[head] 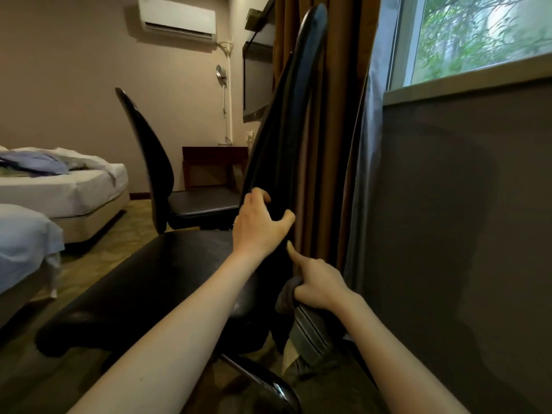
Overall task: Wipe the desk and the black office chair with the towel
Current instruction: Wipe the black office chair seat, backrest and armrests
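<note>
Left hand (263, 225) is gripping the stiff chair (298, 85) back, likely steadying it; right hand (319, 289) is bunching the soft towel (286, 295).

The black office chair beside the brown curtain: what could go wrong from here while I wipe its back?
1. The left hand grips only the thin edge of the tall black padded backrest; if it can swivel, it may swing away under wiping pressure.
2. The bunched dark grey towel in the right hand works close to the brown pleated curtain, so it could snag or smear the fabric.
</note>
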Available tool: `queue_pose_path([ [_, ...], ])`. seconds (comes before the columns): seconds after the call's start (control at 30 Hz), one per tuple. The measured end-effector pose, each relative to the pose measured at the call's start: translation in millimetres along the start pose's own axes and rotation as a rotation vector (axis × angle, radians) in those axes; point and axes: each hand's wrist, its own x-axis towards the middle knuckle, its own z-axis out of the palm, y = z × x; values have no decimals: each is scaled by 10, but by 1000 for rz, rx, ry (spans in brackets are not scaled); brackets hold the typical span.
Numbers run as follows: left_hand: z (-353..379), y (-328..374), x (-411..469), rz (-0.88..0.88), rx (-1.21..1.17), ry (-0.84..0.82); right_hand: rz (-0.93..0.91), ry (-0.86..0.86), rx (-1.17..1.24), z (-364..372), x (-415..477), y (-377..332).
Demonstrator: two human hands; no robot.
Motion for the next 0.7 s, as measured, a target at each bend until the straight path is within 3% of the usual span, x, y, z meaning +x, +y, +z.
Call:
queue_pose_path([
  [0.2, -276, -54, -119, -51, -61, 161, -106, 84, 96, 271, -75, -224],
  [0.3, -502, -188, -201, -19, -23, 112, -150, 115, 185, 250, -102, -281],
  [0.5, -909, -349, -242, -53, 134, 45, -57, 538, 520, -103, 209, -442],
  [0.7, -1206, -536, -218, -104, 32, 29, -189, 588, 473, -462, 423, -854],
])
